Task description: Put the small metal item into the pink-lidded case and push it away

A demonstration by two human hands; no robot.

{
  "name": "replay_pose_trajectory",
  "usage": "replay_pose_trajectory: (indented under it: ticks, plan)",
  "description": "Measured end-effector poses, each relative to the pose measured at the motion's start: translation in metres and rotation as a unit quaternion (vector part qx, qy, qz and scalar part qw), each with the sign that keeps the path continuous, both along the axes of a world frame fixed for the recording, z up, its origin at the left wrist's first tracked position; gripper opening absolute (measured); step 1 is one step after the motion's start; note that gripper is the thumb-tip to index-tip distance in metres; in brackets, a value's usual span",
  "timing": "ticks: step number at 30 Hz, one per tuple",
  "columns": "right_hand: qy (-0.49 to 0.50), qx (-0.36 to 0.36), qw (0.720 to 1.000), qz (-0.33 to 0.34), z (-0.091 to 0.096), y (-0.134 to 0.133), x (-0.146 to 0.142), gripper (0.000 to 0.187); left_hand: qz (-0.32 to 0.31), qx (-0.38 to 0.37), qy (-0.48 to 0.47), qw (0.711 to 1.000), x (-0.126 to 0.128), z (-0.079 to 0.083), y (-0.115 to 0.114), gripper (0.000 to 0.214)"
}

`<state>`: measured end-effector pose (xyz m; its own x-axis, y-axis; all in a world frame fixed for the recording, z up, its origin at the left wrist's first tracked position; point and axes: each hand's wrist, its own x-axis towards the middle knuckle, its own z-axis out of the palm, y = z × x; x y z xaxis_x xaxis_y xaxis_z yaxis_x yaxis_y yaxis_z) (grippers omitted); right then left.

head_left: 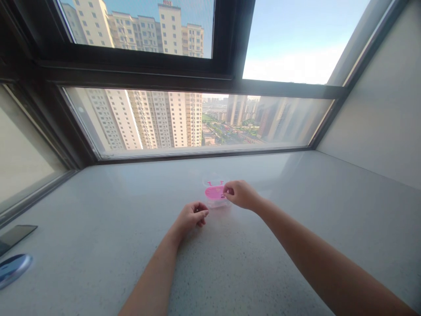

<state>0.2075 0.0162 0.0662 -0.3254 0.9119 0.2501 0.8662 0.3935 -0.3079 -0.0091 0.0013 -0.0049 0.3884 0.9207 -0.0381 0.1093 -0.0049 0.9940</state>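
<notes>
A small clear plastic box [217, 204] with a bright pink inner tray [213, 192] stands on the pale speckled windowsill. Its transparent lid, with pink clasps [210, 183], is raised at the back. Over the tray's right end, my right hand [239, 194] pinches a tiny dark object [222, 196], too small to name. My left hand [193, 214] rests on the sill at the box's front left, its fingers curled in and the thumb near the index finger. Whatever those fingers may hold is hidden.
At the left edge lie a flat dark rectangular object [16, 237] and a shiny bluish rounded object [15, 268]. Dark window frames [197, 156] edge the sill at the back and left. A white wall [378, 114] borders the right; tall buildings stand outside.
</notes>
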Motion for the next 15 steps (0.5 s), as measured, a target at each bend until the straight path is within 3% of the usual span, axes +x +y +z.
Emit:
replay_pose_trajectory:
  ticks: [4,7,12,15]
  plan:
    - [0.118,0.02,0.99,-0.072,-0.003,0.01,0.011,0.015,0.008,0.006,0.004,1.0,0.0,-0.001,0.001,0.023]
    - [0.288,-0.031,0.948,-0.133,-0.012,0.027,0.018,0.028,0.019,0.02,0.008,1.0,0.0,-0.002,0.002,0.023]
    - [0.381,-0.095,0.909,-0.141,-0.043,0.05,0.015,0.055,0.083,0.068,0.025,0.994,0.001,-0.002,0.004,0.024]
    - [0.439,-0.104,0.883,-0.131,-0.063,0.053,0.004,0.062,0.142,0.108,0.028,0.984,0.001,-0.003,0.006,0.031]
